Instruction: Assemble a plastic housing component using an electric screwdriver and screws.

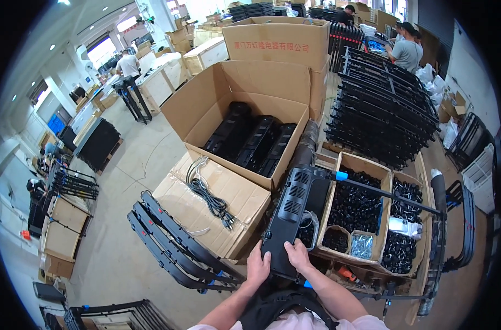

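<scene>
One black vented housing [290, 210], long axis toward one o'clock, near end between left hand [258, 263], curled on left edge, and right hand [298, 257], curled on right edge; both thumbs [266, 258] pressed on top. At eleven, open carton [267, 82] of black housings [260, 142].

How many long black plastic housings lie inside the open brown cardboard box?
3 visible, side by side in the box: left housing, middle housing and right housing. More may be hidden underneath.
</scene>
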Motion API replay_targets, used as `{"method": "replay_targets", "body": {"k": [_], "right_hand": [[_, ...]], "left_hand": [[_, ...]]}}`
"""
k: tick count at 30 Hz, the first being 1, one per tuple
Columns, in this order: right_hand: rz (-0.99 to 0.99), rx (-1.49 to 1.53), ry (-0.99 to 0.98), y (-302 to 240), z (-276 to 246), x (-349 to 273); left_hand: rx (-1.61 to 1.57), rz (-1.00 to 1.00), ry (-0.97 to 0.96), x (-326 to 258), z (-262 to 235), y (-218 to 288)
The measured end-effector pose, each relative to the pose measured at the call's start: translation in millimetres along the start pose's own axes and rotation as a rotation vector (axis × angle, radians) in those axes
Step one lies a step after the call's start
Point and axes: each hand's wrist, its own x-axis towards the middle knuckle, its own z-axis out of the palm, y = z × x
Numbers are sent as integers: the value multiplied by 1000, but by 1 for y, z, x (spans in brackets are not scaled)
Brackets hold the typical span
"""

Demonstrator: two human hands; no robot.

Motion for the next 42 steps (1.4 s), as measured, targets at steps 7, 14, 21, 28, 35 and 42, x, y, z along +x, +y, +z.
{"method": "replay_targets", "body": {"k": [7, 14, 21, 28, 35, 42], "right_hand": [[-25, 28, -23, 12, 8, -4], [-27, 45, -26, 2, -5, -7], [11, 181, 234, 27, -140, -23], [31, 433, 507, 34, -220, -132], [228, 457, 696, 59, -199, -246], [418, 536, 806, 95, -159, -288]], "left_hand": [[-112, -52, -30, -11, -8, -3], [-120, -49, -92, -8, -16, -4], [-35, 324, 5, 26, -5, 78], [98, 663, -974, 34, 142, 110], [690, 933, -1493, 33, 252, 32], [737, 984, -1571, 20, 255, 31]]}}
